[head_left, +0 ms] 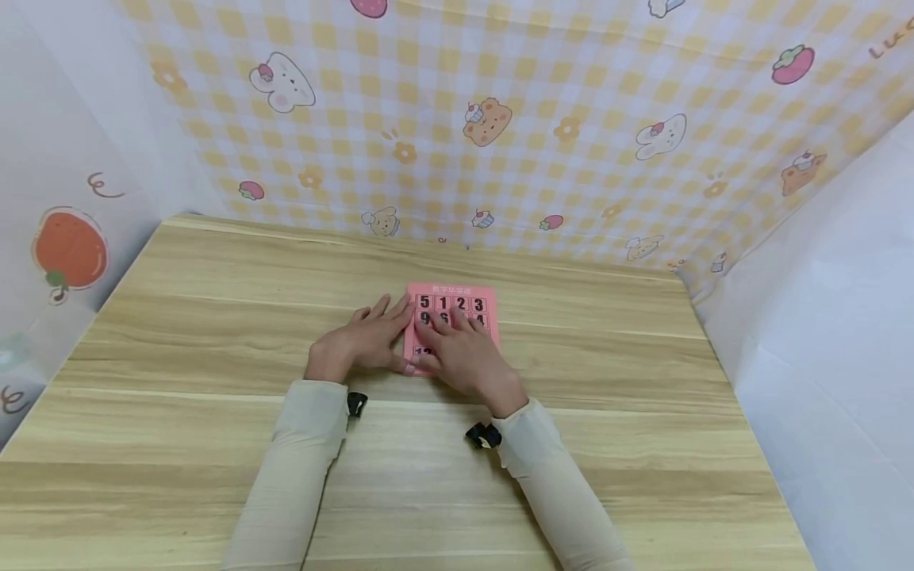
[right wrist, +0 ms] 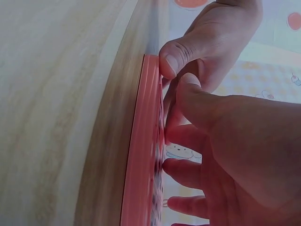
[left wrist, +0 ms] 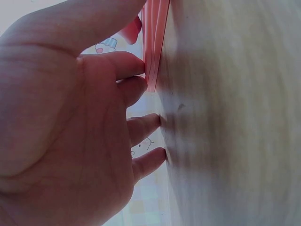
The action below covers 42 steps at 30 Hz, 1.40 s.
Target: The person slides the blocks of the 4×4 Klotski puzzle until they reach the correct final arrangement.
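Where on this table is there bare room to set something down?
Bare table lies left of the left hand, right of the pink number puzzle, and behind the puzzle up to the checked cloth. It is crowded at the puzzle: the right hand lies over it, the left hand at its left edge.

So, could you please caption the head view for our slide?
Right hand over a pink sliding number puzzle, left hand at its edge.

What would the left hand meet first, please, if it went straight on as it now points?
Likely the puzzle, whose left edge the left hand seems to touch, though depth is unclear.
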Available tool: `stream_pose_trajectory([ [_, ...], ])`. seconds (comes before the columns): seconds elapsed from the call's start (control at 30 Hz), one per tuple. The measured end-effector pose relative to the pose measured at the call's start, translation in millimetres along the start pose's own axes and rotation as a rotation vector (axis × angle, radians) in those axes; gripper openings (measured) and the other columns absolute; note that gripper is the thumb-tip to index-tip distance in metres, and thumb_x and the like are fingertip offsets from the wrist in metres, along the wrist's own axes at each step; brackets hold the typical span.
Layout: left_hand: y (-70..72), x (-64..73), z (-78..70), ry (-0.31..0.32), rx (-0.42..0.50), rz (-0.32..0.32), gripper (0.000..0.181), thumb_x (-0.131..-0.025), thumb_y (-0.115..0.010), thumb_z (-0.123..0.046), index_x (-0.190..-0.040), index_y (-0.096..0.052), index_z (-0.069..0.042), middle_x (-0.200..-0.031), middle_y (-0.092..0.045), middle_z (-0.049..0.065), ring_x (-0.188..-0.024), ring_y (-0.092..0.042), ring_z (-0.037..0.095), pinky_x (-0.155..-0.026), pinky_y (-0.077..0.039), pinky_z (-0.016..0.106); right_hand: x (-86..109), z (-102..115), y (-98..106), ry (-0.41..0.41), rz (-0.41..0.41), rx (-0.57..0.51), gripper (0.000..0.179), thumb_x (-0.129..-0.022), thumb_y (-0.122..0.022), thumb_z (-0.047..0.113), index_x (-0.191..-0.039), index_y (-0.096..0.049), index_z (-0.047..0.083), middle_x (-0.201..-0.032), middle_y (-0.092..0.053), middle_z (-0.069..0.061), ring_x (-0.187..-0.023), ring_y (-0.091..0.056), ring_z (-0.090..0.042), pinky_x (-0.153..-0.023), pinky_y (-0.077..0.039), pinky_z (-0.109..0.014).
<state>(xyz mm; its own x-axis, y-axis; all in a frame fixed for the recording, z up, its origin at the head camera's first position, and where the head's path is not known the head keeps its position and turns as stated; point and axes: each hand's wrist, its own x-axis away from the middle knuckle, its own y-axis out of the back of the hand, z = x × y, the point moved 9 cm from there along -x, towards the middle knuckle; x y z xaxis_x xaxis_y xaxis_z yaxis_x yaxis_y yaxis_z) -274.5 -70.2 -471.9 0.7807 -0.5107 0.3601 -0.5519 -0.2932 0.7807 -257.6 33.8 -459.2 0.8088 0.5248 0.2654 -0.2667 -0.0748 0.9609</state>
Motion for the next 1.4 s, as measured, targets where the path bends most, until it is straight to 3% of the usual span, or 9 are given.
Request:
stream_pose_trajectory([
  [1.4,-0.6,-1.4,0.6,-0.013,-0.025,0.005,0.106,-0.086,-0.072,-0.050,-0.159,-0.007,-0.007,-0.167,0.005,0.009,-0.152,0.009,0.038,-0.122,-0.003,0.059,0.6,5.6,1.7,-0.002,-0.011,0.107,0.059,-0.102,-0.040,0.054,-0.155,-0.035,0.028,-0.162,-0.028,-0.001,-0.151,-0.018,-0.037,-0.122,-0.020,-0.053],
])
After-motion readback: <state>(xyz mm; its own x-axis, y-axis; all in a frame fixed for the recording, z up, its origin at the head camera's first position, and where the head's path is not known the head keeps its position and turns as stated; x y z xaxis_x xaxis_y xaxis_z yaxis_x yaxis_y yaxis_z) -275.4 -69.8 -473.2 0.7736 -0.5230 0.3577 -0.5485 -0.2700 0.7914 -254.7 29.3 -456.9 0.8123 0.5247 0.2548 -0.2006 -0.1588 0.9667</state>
